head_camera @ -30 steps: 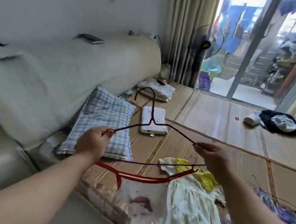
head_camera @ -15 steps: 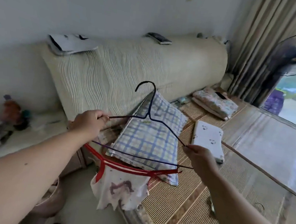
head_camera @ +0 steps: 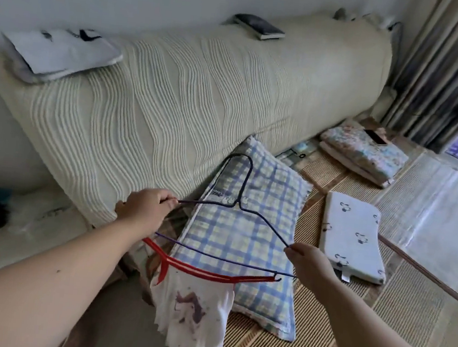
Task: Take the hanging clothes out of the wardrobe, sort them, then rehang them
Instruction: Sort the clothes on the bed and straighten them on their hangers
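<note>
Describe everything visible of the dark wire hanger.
The dark wire hanger is thin, bluish-purple coated-looking wire: a triangle with a twisted neck and an open hook pointing away from the person. It carries no garment. The left hand pinches its left corner, the right hand its right corner, above a checked pillow. A red hanger with a white garment hangs just under its bottom bar; contact unclear.

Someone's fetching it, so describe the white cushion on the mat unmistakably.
Find the cream padded backrest; a blue checked pillow leans against it. Right of that pillow, flat on the woven mat, lies the white cushion, alone dotted with small dark figures.
</note>
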### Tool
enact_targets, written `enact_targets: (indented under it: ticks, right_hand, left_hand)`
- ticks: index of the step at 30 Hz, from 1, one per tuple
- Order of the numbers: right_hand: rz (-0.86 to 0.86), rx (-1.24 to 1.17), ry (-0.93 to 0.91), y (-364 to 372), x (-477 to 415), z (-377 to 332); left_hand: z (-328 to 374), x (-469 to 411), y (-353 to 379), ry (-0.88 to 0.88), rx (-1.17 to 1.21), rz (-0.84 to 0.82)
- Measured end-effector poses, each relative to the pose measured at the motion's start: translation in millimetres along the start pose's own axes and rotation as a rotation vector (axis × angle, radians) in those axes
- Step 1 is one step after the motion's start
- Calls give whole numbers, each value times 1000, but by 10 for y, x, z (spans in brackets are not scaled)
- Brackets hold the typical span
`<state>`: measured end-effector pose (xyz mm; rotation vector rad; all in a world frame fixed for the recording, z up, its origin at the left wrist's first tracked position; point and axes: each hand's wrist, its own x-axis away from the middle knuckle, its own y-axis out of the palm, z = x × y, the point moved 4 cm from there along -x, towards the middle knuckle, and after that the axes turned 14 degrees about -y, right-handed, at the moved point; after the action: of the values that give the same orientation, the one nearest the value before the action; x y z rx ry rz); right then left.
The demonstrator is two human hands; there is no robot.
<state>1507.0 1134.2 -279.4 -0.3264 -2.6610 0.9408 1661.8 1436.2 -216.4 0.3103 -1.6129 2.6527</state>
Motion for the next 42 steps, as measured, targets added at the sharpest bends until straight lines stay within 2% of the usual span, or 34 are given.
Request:
enact_targets:
  ticks: [6,10,17,20,24,27,33,37,42]
  right_hand:
    - [77,15,157,-72,-716,347]
    - [79,76,285,-33,-1287,673]
    - [-27,113,456,401,-2063,1161]
    - [40,60,478,454,-2340,1228]
    - [100,-19,454,503,-2539,1219]
    - [82,35,380,526,-2432,1106]
    - [150,82,363,332,-1650,993]
    - [262,137,422,67,-802,1106]
    - [359,237,531,-331,732,1256]
  left_hand:
    - [688,-918,576,55,-94,-53]
    - [1107,-1589,1147,104,-187,-176]
    - [1200,-2436,2057,110,-289,-302]
    - [1200,-2728,2306,42,-300,-280]
    - [1260,-2873,2544,128,-336,-267]
    - [1361,-2665,2721,196,-401,-365]
    - [1825,-1478,2939,515,-398,-597]
    - [2056,-404,2960,826,-404,-727]
    - [2191,1093,2746,1135,-487,-743]
